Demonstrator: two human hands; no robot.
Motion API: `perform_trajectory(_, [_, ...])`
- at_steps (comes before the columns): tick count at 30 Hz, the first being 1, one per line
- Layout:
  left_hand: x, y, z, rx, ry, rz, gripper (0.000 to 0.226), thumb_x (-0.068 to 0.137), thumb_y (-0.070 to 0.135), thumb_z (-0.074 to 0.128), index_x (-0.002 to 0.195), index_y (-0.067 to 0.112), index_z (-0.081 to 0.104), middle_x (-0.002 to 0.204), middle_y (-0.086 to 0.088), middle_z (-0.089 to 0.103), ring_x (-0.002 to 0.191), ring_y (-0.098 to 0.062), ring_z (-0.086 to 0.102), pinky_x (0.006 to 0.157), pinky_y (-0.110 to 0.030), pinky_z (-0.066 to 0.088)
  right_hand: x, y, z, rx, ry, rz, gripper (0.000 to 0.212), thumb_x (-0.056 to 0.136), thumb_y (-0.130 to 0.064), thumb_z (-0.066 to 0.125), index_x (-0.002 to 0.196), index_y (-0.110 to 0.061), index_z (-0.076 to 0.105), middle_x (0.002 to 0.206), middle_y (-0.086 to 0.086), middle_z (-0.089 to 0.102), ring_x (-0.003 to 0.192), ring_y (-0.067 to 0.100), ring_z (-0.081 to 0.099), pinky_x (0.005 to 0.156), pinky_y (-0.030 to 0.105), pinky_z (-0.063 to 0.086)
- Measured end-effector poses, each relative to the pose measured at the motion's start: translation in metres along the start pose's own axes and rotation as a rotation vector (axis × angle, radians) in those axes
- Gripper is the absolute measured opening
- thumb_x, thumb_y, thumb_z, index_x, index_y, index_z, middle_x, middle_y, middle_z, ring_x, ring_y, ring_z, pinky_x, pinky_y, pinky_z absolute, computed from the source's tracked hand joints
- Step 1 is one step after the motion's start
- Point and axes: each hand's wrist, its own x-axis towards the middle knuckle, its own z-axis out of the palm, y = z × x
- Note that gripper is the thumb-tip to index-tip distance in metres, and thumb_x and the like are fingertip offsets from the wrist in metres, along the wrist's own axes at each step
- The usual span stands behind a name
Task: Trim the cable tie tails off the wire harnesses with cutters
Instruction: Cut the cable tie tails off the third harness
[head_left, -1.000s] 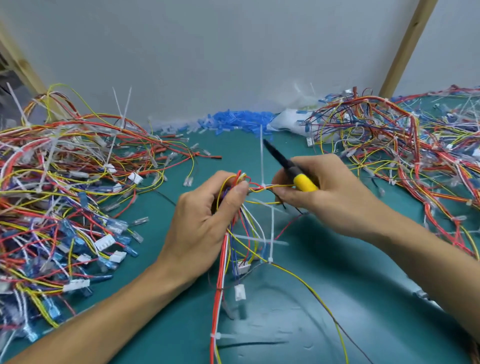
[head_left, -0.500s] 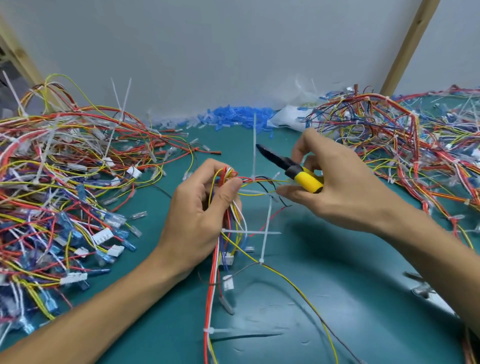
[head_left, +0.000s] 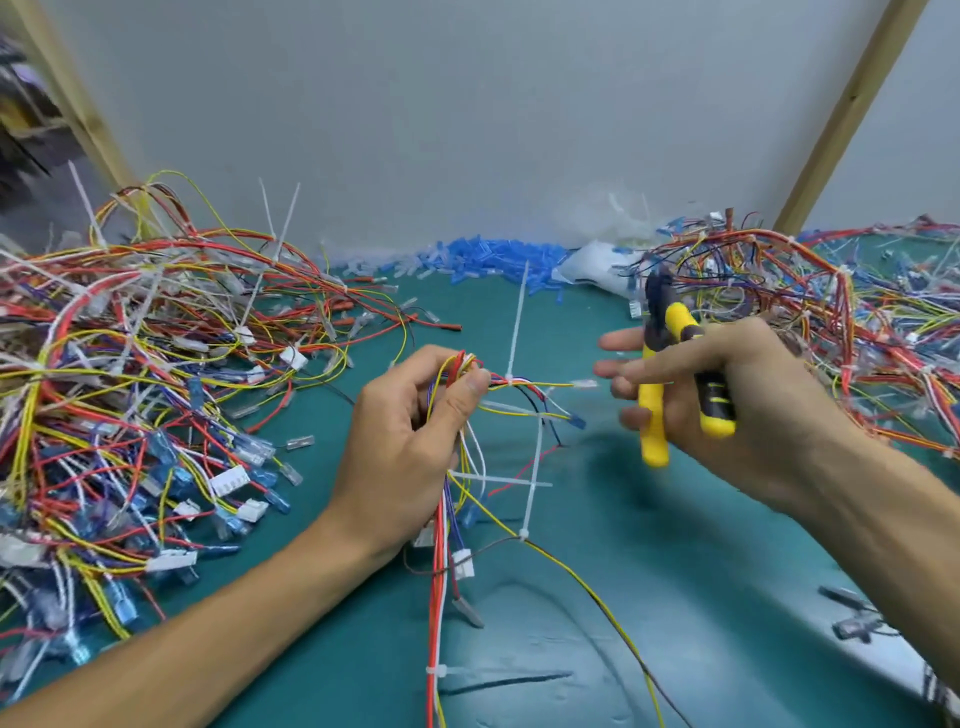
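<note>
My left hand (head_left: 415, 441) grips a wire harness (head_left: 452, 519) of red, yellow, white and blue wires above the green mat. A white cable tie tail (head_left: 517, 322) stands up from the bundle just right of my left thumb. More uncut tie tails (head_left: 532, 483) stick out lower on the harness. My right hand (head_left: 727, 410) holds yellow-handled cutters (head_left: 670, 374) upright, jaws up and handles spread, with several fingers stretched toward the harness. The cutters are to the right of the upright tail, apart from it.
A large heap of harnesses (head_left: 130, 389) fills the left side, with tie tails sticking up. Another heap (head_left: 831, 312) lies at the right rear. Blue and clear sleeves (head_left: 483, 260) lie along the wall. The green mat (head_left: 623, 597) is bare in front.
My right hand has drawn back to the right and turned the cutters from pointing left at the bundle to standing upright. My left hand has kept its grip on the harness.
</note>
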Motion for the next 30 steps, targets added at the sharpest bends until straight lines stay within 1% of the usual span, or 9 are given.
perform_trajectory(2, [0.000,0.000,0.000,-0.004,0.014,0.002,0.017,0.099,0.032,0.063,0.090,0.018,0.067,0.059,-0.011,0.029,0.049,-0.030,0.025,0.040,-0.046,0.028,0.001,0.003,0.004,-0.217,0.109,-0.271,0.024,0.088,-0.006,0.078,0.111,-0.001,0.072,0.088,0.013,0.067,0.075,0.022,0.056,0.067,0.034,0.045])
perform_trajectory(5, [-0.002,0.001,0.000,-0.049,0.045,-0.010,0.015,0.099,0.028,0.062,0.085,0.022,0.066,0.059,-0.004,0.030,0.049,-0.027,0.024,0.040,-0.050,0.023,-0.003,0.004,0.008,-0.452,0.033,-0.499,0.015,0.104,-0.021,0.065,0.110,-0.010,0.072,0.073,0.014,0.065,0.060,0.020,0.056,0.055,0.029,0.050])
perform_trajectory(9, [-0.002,0.007,-0.001,-0.094,0.085,-0.005,0.018,0.100,0.026,0.062,0.083,0.025,0.069,0.060,-0.002,0.032,0.050,-0.033,0.025,0.042,-0.049,0.022,-0.005,0.008,0.008,-0.815,0.056,-0.533,0.021,0.083,-0.036,0.068,0.095,-0.018,0.071,0.058,0.004,0.053,0.054,0.018,0.043,0.052,0.029,0.037])
perform_trajectory(12, [-0.003,0.007,-0.001,-0.116,0.084,0.003,0.021,0.100,0.023,0.062,0.082,0.028,0.069,0.057,0.008,0.035,0.046,-0.015,0.030,0.042,-0.040,0.025,-0.006,0.005,0.010,-0.935,0.133,-0.602,0.024,0.072,-0.036,0.073,0.090,-0.020,0.073,0.067,0.009,0.059,0.064,0.032,0.051,0.060,0.041,0.046])
perform_trajectory(14, [-0.003,0.006,-0.002,-0.130,0.086,0.003,0.020,0.100,0.021,0.062,0.081,0.024,0.068,0.056,0.009,0.035,0.045,-0.013,0.030,0.041,-0.039,0.023,-0.008,0.001,0.007,-0.978,0.168,-0.662,0.028,0.069,-0.034,0.074,0.090,-0.015,0.071,0.071,0.013,0.058,0.068,0.036,0.052,0.062,0.048,0.048])
perform_trajectory(19, [-0.003,0.005,-0.002,-0.124,0.110,0.024,0.017,0.100,0.019,0.063,0.087,0.008,0.066,0.057,0.005,0.036,0.045,-0.014,0.030,0.039,-0.046,0.022,-0.015,-0.011,0.002,-1.148,0.186,-0.670,0.022,0.058,-0.024,0.063,0.077,-0.016,0.072,0.059,0.013,0.054,0.058,0.036,0.046,0.051,0.040,0.044])
perform_trajectory(24, [-0.001,0.006,-0.002,-0.057,0.077,0.079,0.013,0.099,0.015,0.063,0.088,0.010,0.067,0.060,-0.002,0.041,0.046,-0.006,0.038,0.040,-0.033,0.031,-0.017,-0.013,0.007,-1.391,0.081,-0.675,0.042,0.065,-0.046,0.049,0.094,-0.024,0.073,0.075,-0.010,0.063,0.068,0.023,0.059,0.062,0.040,0.052])
perform_trajectory(26, [-0.001,0.007,-0.002,-0.033,0.059,0.096,0.012,0.098,0.014,0.063,0.088,0.007,0.066,0.064,-0.013,0.041,0.048,-0.005,0.038,0.043,-0.026,0.032,-0.018,-0.010,0.008,-1.395,0.044,-0.662,0.049,0.065,-0.048,0.047,0.100,-0.027,0.075,0.081,-0.013,0.065,0.072,0.017,0.061,0.065,0.040,0.054])
perform_trajectory(30, [-0.001,0.009,-0.003,-0.015,0.004,0.120,0.012,0.098,0.011,0.064,0.087,0.005,0.065,0.066,-0.016,0.042,0.053,-0.007,0.036,0.050,-0.018,0.030,-0.015,-0.008,0.007,-1.378,0.010,-0.664,0.050,0.064,-0.050,0.047,0.101,-0.030,0.075,0.082,-0.014,0.065,0.072,0.015,0.061,0.066,0.042,0.055])
